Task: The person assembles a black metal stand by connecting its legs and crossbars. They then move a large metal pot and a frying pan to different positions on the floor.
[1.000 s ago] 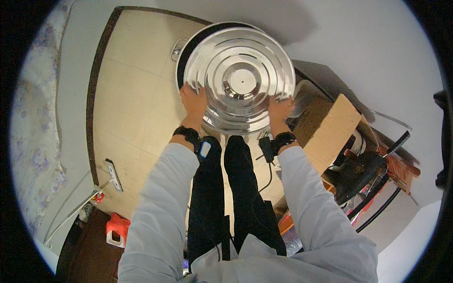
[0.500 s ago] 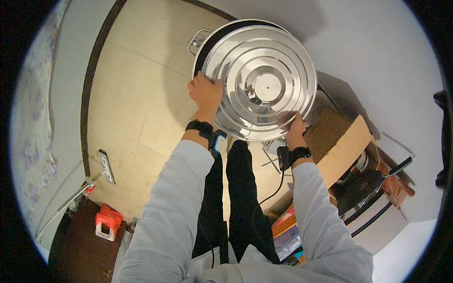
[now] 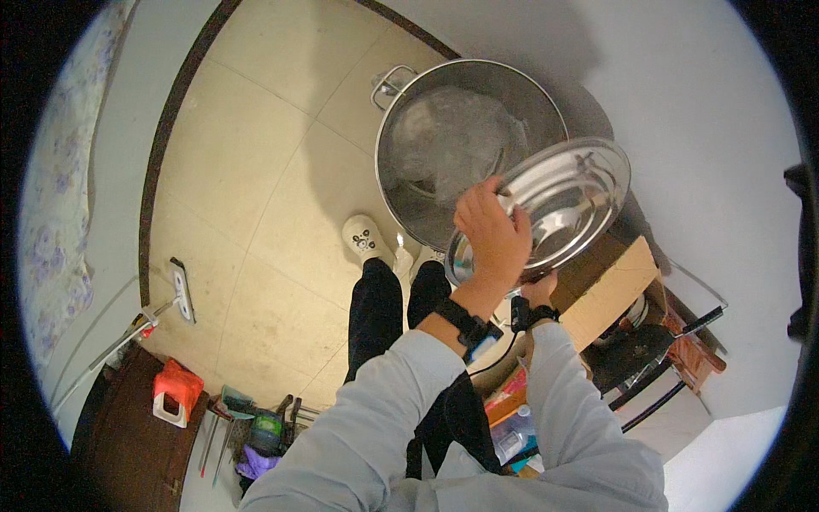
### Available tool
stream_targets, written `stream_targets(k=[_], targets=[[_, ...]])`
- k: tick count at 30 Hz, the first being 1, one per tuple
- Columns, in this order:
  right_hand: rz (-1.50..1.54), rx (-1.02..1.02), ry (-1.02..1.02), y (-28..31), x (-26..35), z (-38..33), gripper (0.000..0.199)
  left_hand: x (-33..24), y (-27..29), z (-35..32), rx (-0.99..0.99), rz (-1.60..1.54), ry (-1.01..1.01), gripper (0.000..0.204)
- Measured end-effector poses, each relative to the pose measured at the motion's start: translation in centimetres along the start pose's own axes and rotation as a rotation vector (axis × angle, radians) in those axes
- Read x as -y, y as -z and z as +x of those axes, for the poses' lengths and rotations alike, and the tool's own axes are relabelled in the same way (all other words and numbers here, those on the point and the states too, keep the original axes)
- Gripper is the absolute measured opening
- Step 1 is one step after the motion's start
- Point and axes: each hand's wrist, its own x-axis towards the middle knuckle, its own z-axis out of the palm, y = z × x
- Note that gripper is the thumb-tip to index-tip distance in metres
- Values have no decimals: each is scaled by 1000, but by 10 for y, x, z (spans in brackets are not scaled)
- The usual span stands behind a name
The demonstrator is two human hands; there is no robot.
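A round shiny metal lid is tilted up over the right side of a large metal pot. My left hand grips the lid's upper rim, fingers curled over it. Lower down, my right hand holds the lid's near edge; its fingers are partly hidden behind the lid. Inside the pot lies something pale and translucent, like a crumpled plastic bag. A loop handle stands out on the pot's far left side.
Right of the pot sits an open cardboard box, with a black folded item beside it. A squeegee mop leans at the left. A brown cabinet carries an orange-red bag. Bottles and cleaning tools stand near my legs.
Both hands have lifted the lid off the pot and tilted it toward the right. My left hand has moved right and down, and the pot's inside now shows.
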Motion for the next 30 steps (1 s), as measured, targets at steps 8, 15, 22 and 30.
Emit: stream_targets(k=[8,15,22,30], targets=[[156,45,-28,6,-27,-25,45,-37,11,-4,18,6,-191,51],[327,-33,-45,2,-25,-54,45,9,29,54,-60,104,50,42],[364,165,-49,-23,-25,-61,40,79,49,110,64,198,120,50],[414,-140,-34,-55,-23,-58,26,154,68,143,247,-60,377,65]])
